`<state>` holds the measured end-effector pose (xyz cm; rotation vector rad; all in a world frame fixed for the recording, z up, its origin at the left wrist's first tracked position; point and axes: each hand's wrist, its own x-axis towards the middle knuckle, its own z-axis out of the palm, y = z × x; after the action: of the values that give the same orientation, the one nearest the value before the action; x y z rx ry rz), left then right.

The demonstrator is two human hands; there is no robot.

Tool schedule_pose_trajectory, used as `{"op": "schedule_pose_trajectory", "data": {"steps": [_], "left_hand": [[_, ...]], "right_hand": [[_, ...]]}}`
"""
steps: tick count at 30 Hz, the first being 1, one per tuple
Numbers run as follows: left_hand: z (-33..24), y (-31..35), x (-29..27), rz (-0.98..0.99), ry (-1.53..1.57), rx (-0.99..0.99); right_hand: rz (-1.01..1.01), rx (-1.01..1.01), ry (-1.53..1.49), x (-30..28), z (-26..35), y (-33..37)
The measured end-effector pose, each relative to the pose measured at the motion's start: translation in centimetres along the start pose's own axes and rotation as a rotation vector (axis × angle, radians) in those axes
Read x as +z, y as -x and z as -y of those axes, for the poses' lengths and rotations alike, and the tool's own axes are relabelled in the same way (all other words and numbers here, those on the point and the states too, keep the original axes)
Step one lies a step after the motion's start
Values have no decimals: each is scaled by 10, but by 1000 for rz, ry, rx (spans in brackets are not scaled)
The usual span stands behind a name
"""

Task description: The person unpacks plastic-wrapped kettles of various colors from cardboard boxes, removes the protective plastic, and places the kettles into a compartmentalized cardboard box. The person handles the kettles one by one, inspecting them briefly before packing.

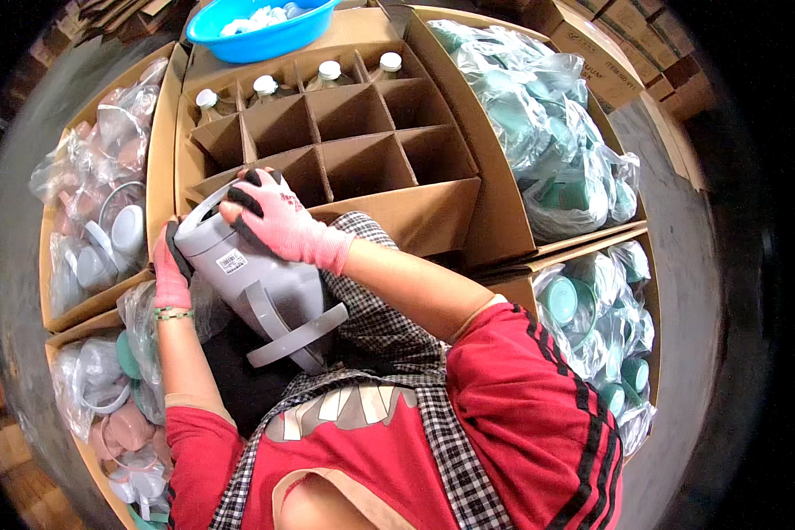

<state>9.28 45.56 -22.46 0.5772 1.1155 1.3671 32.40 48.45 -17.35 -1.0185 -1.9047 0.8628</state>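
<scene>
A grey plastic jug point(278, 278) with a looped handle and a white label lies tilted across my lap. Its round end rim points up and to the left, toward the divided carton. In a pink glove with dark fingertips, my left hand point(173, 265) clasps the jug's left side near that rim. My right hand point(278, 221), gloved alike, grips the rim from the other side, fingers curled over the edge. Just beyond is a carton point(397, 212) with cardboard dividers; several bottle-like items with white caps point(329, 70) stand in its far row.
A blue basin point(265, 35) holding white pieces sits beyond the carton. Cartons of plastic-wrapped pink and grey parts point(106, 203) stand at left, green ones point(548, 115) at right. Another carton of green parts point(583, 309) is near my right elbow.
</scene>
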Motion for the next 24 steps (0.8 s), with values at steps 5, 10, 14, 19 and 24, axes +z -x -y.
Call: {"op": "schedule_pose_trajectory", "data": {"steps": [5, 10, 14, 19, 24], "left_hand": [[4, 54, 118, -181, -720, 522], [7, -2, -12, -73, -1, 91], [17, 49, 111, -278, -920, 750], [-9, 48, 72, -148, -220, 364], [-12, 63, 90, -212, -546, 585]], "right_hand": [[-216, 349, -758, -14, -81, -37], [150, 49, -225, -3, -4, 3], [98, 461, -1145, -19, -112, -37], [332, 300, -631, -19, -28, -14], [236, 309, -465, -26, -26, -4]]}}
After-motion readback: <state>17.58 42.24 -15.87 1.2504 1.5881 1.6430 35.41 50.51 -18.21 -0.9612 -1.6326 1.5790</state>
